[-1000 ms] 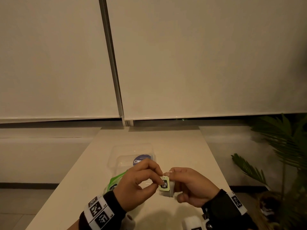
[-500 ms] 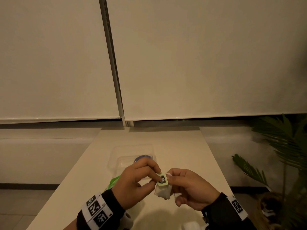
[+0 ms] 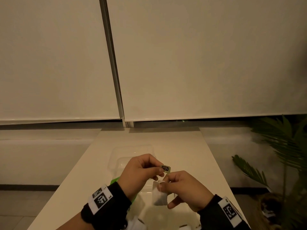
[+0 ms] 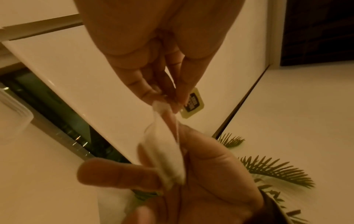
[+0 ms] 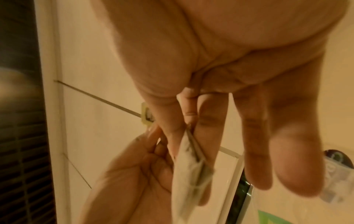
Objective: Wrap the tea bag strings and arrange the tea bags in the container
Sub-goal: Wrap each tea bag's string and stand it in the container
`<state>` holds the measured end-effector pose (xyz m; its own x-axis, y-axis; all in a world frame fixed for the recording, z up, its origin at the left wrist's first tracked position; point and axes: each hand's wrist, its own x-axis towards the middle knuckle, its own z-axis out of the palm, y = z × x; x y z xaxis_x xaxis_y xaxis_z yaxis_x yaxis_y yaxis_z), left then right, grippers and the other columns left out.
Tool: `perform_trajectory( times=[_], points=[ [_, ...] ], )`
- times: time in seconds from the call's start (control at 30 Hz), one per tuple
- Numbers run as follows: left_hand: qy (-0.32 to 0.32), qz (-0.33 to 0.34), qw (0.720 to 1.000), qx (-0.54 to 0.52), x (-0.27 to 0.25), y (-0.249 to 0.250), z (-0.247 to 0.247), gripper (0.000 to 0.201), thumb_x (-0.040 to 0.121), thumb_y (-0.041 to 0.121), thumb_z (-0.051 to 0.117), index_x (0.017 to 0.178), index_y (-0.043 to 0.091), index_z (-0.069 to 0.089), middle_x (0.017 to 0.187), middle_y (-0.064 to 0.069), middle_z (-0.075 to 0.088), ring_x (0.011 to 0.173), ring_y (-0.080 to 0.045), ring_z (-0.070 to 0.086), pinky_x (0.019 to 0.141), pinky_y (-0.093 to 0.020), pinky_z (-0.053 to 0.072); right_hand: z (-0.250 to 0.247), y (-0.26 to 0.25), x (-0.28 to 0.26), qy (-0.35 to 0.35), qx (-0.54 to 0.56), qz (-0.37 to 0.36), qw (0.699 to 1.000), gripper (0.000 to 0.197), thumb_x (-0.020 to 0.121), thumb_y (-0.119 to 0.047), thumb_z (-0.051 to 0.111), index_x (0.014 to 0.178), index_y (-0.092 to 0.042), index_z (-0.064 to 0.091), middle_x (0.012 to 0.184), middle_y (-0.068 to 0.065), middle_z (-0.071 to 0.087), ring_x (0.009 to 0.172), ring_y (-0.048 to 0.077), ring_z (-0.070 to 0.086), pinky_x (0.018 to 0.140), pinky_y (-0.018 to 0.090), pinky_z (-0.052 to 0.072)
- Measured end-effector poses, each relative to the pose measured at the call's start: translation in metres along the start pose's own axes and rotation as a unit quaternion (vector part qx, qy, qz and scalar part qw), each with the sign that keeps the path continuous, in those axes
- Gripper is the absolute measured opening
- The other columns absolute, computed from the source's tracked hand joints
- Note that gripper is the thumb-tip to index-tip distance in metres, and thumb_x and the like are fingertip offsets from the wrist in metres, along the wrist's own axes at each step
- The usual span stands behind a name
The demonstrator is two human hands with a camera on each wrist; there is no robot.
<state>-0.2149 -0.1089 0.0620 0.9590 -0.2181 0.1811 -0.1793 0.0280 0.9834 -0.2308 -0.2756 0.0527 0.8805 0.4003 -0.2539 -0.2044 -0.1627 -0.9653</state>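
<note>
Above the counter (image 3: pixel 182 146), the left hand (image 3: pixel 141 171) held the tag (image 3: pixel 166 168) just above the right hand (image 3: pixel 184 188), which held the tea bag (image 3: pixel 159 195). The container (image 3: pixel 132 151) lay behind them.

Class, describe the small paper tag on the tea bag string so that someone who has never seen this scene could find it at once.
Start at the long pale table and find the two hands raised above its near end. The left hand pinches the tag just above the right hand, which holds the white tea bag. It alone is a small yellow-green card with a dark printed label.
</note>
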Motion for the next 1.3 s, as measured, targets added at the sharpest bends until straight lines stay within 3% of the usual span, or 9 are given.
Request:
perform_trajectory(
  times=[0.2, 0.33, 0.57, 0.7, 0.83, 1.03, 1.1, 1.23, 1.3],
  points=[
    [-0.051, 0.144, 0.987, 0.043, -0.012, -0.002, -0.016, 0.004, 0.072, 0.012, 0.075, 0.075, 0.011, 0.073, 0.088, -0.012, 0.072, 0.085, -0.026, 0.068, 0.079, -0.031, 0.054, -0.009, -0.001, -0.006, -0.028, 0.113, 0.019, 0.993, 0.028, 0.097, -0.021, 0.055, 0.104, 0.003, 0.067, 0.094, 0.020, 0.072, 0.086, 0.027, 0.071, 0.060, 0.036, 0.058],
    [-0.101, 0.274, 0.931, 0.220, -0.012, -0.005, -0.029, 0.012, 0.080, 0.005, 0.068, 0.081, 0.017, 0.072, 0.103, 0.005, 0.071, 0.097, -0.020, 0.068, 0.084, -0.037, 0.054, -0.011, -0.006, -0.009, -0.061, 0.134, 0.030, 0.989, 0.031, 0.089, -0.027, 0.060, 0.103, -0.001, 0.070, 0.098, 0.024, 0.071, 0.086, 0.028, 0.070, 0.066, 0.041, 0.058],
    [-0.136, 0.397, 0.840, 0.344, -0.010, -0.004, -0.035, 0.023, 0.082, -0.002, 0.065, 0.089, 0.019, 0.071, 0.118, 0.004, 0.056, 0.100, -0.015, 0.062, 0.073, -0.034, 0.054, -0.015, -0.007, -0.010, -0.103, 0.186, 0.041, 0.976, 0.032, 0.091, -0.023, 0.056, 0.108, 0.001, 0.068, 0.103, 0.026, 0.068, 0.094, 0.033, 0.068, 0.066, 0.044, 0.059],
    [-0.118, 0.420, 0.812, 0.388, -0.009, -0.001, -0.030, 0.018, 0.084, 0.003, 0.063, 0.089, 0.017, 0.072, 0.112, 0.004, 0.051, 0.098, -0.007, 0.056, 0.073, -0.029, 0.051, -0.015, -0.008, -0.010, -0.102, 0.194, 0.034, 0.975, 0.033, 0.099, -0.016, 0.041, 0.114, 0.004, 0.062, 0.104, 0.027, 0.068, 0.103, 0.038, 0.066, 0.069, 0.047, 0.057],
    [-0.088, 0.438, 0.778, 0.442, -0.009, -0.005, -0.027, 0.019, 0.088, 0.014, 0.057, 0.096, 0.025, 0.071, 0.104, 0.004, 0.048, 0.089, -0.010, 0.051, 0.069, -0.026, 0.048, -0.011, -0.012, -0.013, -0.069, 0.178, 0.018, 0.981, 0.033, 0.097, -0.014, 0.035, 0.101, 0.003, 0.063, 0.102, 0.031, 0.068, 0.101, 0.039, 0.067, 0.073, 0.050, 0.055],
    [-0.048, 0.473, 0.715, 0.513, -0.009, -0.006, -0.022, 0.023, 0.084, 0.014, 0.058, 0.098, 0.030, 0.066, 0.099, 0.004, 0.046, 0.084, -0.013, 0.047, 0.063, -0.027, 0.042, -0.011, -0.009, -0.011, -0.038, 0.140, -0.013, 0.989, 0.030, 0.096, -0.014, 0.033, 0.096, 0.006, 0.055, 0.101, 0.027, 0.070, 0.102, 0.041, 0.066, 0.068, 0.038, 0.052],
    [-0.055, 0.453, 0.729, 0.510, -0.009, -0.006, -0.020, 0.025, 0.082, 0.012, 0.057, 0.096, 0.028, 0.070, 0.104, 0.005, 0.049, 0.087, -0.011, 0.052, 0.067, -0.026, 0.045, -0.009, -0.009, -0.012, -0.027, 0.046, -0.044, 0.998, 0.031, 0.097, -0.010, 0.036, 0.094, -0.001, 0.065, 0.095, 0.015, 0.074, 0.093, 0.030, 0.068, 0.064, 0.032, 0.049],
    [-0.024, 0.246, 0.928, 0.280, -0.015, -0.010, -0.009, 0.024, 0.080, 0.016, 0.061, 0.100, 0.028, 0.065, 0.097, 0.011, 0.066, 0.089, -0.012, 0.064, 0.073, -0.022, 0.050, -0.005, -0.009, -0.011, 0.016, -0.029, -0.077, 0.996, 0.033, 0.097, -0.006, 0.034, 0.087, -0.006, 0.066, 0.081, 0.004, 0.072, 0.075, 0.017, 0.059, 0.057, 0.028, 0.043],
    [0.002, 0.164, 0.964, 0.209, -0.017, -0.012, -0.002, 0.028, 0.079, 0.015, 0.064, 0.104, 0.028, 0.062, 0.092, 0.007, 0.069, 0.088, -0.016, 0.066, 0.073, -0.029, 0.053, -0.004, -0.009, -0.010, 0.019, -0.031, -0.073, 0.997, 0.031, 0.097, -0.006, 0.034, 0.088, -0.005, 0.064, 0.081, 0.006, 0.071, 0.072, 0.016, 0.057, 0.057, 0.028, 0.042]
  ],
)
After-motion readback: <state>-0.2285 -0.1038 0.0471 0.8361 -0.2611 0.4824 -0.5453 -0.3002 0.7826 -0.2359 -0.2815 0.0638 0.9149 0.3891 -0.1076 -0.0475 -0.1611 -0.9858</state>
